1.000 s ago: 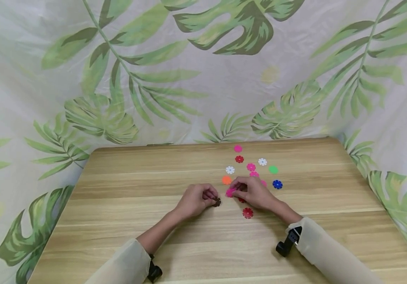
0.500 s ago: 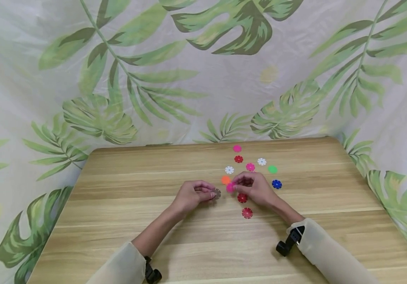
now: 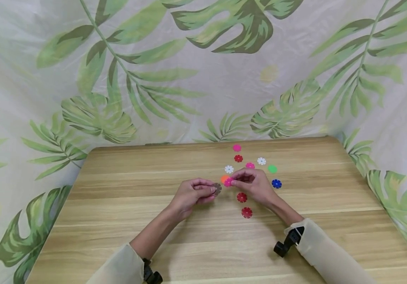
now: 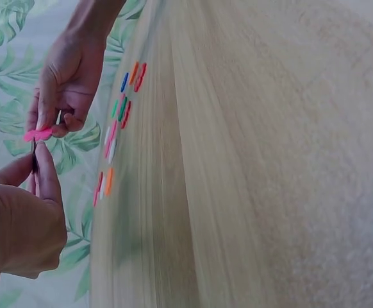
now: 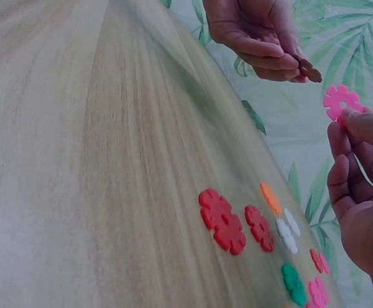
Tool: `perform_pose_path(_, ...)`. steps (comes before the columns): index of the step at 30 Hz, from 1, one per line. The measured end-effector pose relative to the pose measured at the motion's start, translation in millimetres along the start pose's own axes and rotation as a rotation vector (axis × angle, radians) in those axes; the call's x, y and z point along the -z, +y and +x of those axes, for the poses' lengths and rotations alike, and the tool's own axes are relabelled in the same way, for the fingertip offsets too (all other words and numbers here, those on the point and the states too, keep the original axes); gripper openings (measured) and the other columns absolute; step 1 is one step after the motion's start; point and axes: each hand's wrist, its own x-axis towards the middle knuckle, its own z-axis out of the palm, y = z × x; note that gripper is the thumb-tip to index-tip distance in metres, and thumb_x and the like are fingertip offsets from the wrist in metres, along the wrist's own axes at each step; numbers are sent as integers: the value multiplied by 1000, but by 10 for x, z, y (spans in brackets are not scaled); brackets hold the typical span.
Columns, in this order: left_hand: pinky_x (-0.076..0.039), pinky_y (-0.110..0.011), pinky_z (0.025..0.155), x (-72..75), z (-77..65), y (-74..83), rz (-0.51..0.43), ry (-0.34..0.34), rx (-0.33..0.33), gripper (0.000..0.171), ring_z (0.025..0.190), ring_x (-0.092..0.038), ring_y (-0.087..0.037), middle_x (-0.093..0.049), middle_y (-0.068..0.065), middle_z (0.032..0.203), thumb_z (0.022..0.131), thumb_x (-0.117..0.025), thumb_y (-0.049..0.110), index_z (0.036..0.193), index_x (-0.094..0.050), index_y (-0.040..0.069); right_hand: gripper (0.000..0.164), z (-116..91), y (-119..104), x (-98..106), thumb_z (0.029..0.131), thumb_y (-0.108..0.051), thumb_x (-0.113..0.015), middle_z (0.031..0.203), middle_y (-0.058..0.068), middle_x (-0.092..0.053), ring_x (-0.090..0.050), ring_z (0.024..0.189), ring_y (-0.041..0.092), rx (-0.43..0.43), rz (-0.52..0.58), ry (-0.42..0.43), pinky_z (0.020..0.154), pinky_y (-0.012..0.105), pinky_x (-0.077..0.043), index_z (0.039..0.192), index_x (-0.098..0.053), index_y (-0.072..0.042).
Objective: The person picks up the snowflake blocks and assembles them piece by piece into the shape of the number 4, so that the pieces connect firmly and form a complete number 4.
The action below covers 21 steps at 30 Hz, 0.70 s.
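Observation:
My left hand [image 3: 188, 196] pinches a brown notched interlocking disc [image 3: 218, 189] between thumb and fingers. Opposite it, my right hand [image 3: 255, 186] holds a pink notched disc [image 3: 228, 182] by its edge. Both discs are raised above the table. In the right wrist view the brown disc [image 5: 308, 68] is seen nearly edge-on, while the pink disc [image 5: 332, 96] shows its face and centre hole. The left wrist view has the pink disc [image 4: 38, 135] overlapping the top of the upright brown one.
Two red discs [image 3: 247, 212] lie on the wooden table [image 3: 118, 221] below my right hand. Beyond it are white [image 3: 228, 169], orange [image 3: 223, 179], green [image 3: 272, 169] and blue [image 3: 276, 184] discs. A leaf-patterned cloth [image 3: 224, 90] hangs behind the table.
Both hands have risen from near the tabletop, each keeping its disc. The pink and brown discs are closer together, and the red disc under my right hand has come into view.

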Motion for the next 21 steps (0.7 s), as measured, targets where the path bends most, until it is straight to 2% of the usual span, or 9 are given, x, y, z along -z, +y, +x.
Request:
perform_pose_path(8, -65, -32, 84, -38, -31, 18, -55, -11, 3, 24, 92, -79, -22, -79, -14, 101, 96, -71, -8, 120, -65, -11, 15, 13, -29, -35, 95, -9, -80, 103, 8, -79, -71, 96, 48, 54, 34, 0, 74, 26, -62, 110, -79, -7)
perform_pose_path(15, -65, -33, 84, -48, -33, 24, -57, 13, 2, 22, 91, -79, -23, -79, -16, 102, 97, -71, -7, 118, -66, -10, 16, 21, -70, -42, 95, -7, -80, 104, 11, -79, -74, 94, 35, 56, 39, -5, 77, 28, -64, 110, -79, -4)
perform_pose_path(21, -65, -33, 85, -49, -40, 33, -71, 17, 5, 21, 90, -79, -22, -79, -15, 102, 97, -69, -8, 118, -66, -11, 15, 33, -70, -48, 94, -8, -81, 103, 10, -79, -73, 93, 43, 63, 23, 5, 76, 34, -64, 109, -79, -4)
